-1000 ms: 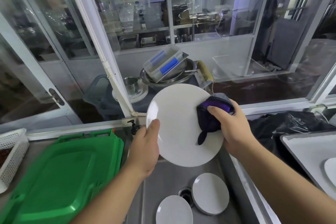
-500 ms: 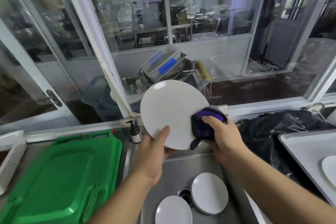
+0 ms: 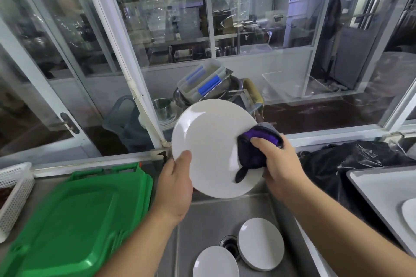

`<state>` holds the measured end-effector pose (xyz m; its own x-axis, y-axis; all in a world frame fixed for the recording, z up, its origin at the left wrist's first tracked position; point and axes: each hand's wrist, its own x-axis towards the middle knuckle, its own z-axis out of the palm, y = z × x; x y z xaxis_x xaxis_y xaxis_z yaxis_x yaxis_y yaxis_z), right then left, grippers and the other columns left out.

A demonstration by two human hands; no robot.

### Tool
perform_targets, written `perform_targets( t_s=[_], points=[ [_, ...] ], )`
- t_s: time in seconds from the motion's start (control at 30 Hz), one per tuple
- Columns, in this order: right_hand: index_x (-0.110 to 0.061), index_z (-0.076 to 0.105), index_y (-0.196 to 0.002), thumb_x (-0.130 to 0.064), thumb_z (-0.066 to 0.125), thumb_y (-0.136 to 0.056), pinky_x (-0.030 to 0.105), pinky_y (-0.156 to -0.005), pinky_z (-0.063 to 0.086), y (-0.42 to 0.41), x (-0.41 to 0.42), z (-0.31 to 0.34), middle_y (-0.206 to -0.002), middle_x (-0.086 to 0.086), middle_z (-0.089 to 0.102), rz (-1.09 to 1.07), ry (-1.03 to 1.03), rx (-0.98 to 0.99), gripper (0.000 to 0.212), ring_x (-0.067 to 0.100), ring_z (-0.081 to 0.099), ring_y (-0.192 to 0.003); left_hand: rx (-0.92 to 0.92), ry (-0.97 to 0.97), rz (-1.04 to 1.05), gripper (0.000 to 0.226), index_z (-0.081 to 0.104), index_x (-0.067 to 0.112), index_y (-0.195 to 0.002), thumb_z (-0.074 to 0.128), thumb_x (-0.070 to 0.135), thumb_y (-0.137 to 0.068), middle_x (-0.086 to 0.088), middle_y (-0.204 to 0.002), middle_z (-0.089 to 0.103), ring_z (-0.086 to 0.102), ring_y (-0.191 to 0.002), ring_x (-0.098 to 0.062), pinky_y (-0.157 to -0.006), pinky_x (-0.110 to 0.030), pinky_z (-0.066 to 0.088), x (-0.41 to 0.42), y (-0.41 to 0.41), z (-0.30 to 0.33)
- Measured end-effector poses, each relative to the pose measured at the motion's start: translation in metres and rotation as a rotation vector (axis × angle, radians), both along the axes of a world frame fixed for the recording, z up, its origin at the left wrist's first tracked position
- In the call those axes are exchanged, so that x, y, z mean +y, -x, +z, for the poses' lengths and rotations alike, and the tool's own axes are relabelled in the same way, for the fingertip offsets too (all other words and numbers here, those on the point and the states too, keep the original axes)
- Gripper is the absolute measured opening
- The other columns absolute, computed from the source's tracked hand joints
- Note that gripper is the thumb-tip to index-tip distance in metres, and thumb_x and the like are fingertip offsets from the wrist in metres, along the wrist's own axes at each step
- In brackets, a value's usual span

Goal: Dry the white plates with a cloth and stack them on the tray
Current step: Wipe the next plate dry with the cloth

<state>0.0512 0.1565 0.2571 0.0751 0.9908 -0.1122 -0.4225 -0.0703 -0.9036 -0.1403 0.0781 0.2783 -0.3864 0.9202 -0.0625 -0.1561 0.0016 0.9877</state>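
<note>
Left hand grasps the plate at its lower left rim, thumb laid on the upper face, fingers hidden behind. Right hand clenches a dark purple cloth against the plate's right edge, thumb on top of the cloth; a loose corner of the cloth hangs down over the plate face. The grip on both sides is firm: left on the plate, right on the cloth.

The plate is held tilted, face toward the camera, above the far edge of the sink. The face shows a light glare at upper left.

In the sink, two more white plates lie flat: one just right of the drain, partly covering it, and one at the near edge, cut off by the frame. The two are close together; contact cannot be told.

On the bench at right, a pale tray carries a white plate, only its edge in view. A black plastic bag lies behind the tray.

On the bench at left, green trays are stacked; a white perforated basket stands further left.

Beyond the glass, metal bowls and a clear box with blue strips are piled.
</note>
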Motion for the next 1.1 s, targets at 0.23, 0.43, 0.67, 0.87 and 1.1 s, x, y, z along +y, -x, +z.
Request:
perform_targets(
  t_s=[0.23, 0.43, 0.67, 0.87, 1.1],
  points=[
    [-0.02, 0.067, -0.12, -0.01, 0.073, -0.092, 0.033, -0.067, 0.062, 0.022, -0.023, -0.011, -0.106, 0.009, 0.078, -0.009, 0.124, 0.106, 0.031, 0.025, 0.075, -0.093, -0.14, -0.047, 0.082, 0.023, 0.071, 0.047, -0.114, 0.057, 0.048, -0.096, 0.015, -0.119, 0.075, 0.069, -0.117, -0.019, -0.103, -0.052, 0.053, -0.004, -0.03, -0.014],
    [-0.01, 0.07, -0.115, -0.004, 0.07, -0.091, 0.05, -0.079, 0.06, 0.009, -0.019, -0.014, -0.105, 0.018, 0.077, -0.029, 0.128, 0.06, 0.024, 0.033, 0.073, -0.088, -0.183, 0.001, -0.117, 0.029, 0.067, 0.02, -0.122, 0.054, 0.006, -0.101, -0.001, -0.115, 0.078, 0.076, -0.099, -0.017, -0.08, -0.038, 0.061, -0.011, -0.022, -0.014],
    [-0.013, 0.07, -0.117, -0.002, 0.075, -0.086, 0.046, -0.08, 0.061, -0.012, -0.012, -0.007, -0.109, 0.017, 0.076, 0.002, 0.011, -0.064, 0.034, 0.03, 0.074, -0.092, -0.191, 0.093, -0.242, 0.028, 0.066, 0.008, -0.12, 0.046, -0.002, -0.103, -0.015, -0.115, 0.076, 0.076, -0.092, -0.028, -0.061, -0.038, 0.063, -0.007, 0.018, 0.001],
    [-0.039, 0.049, -0.12, -0.028, 0.083, -0.085, 0.024, -0.076, 0.057, -0.012, -0.029, -0.002, -0.107, -0.008, 0.07, -0.056, -0.077, -0.492, 0.05, 0.007, 0.07, -0.091, -0.127, 0.077, -0.204, 0.035, 0.064, 0.014, -0.124, 0.045, -0.006, -0.103, -0.008, -0.122, 0.075, 0.073, -0.106, -0.032, -0.071, -0.044, 0.064, -0.01, 0.012, -0.006],
    [-0.031, 0.059, -0.132, -0.047, 0.079, -0.084, 0.035, -0.094, 0.045, -0.013, -0.042, -0.01, -0.118, 0.001, 0.05, -0.053, -0.404, -1.224, 0.054, 0.027, 0.051, -0.109, -0.113, 0.074, -0.158, 0.039, 0.062, 0.015, -0.13, 0.045, -0.007, -0.102, -0.006, -0.125, 0.073, 0.073, -0.109, -0.031, -0.079, -0.049, 0.063, -0.006, 0.008, -0.015]
  ],
)
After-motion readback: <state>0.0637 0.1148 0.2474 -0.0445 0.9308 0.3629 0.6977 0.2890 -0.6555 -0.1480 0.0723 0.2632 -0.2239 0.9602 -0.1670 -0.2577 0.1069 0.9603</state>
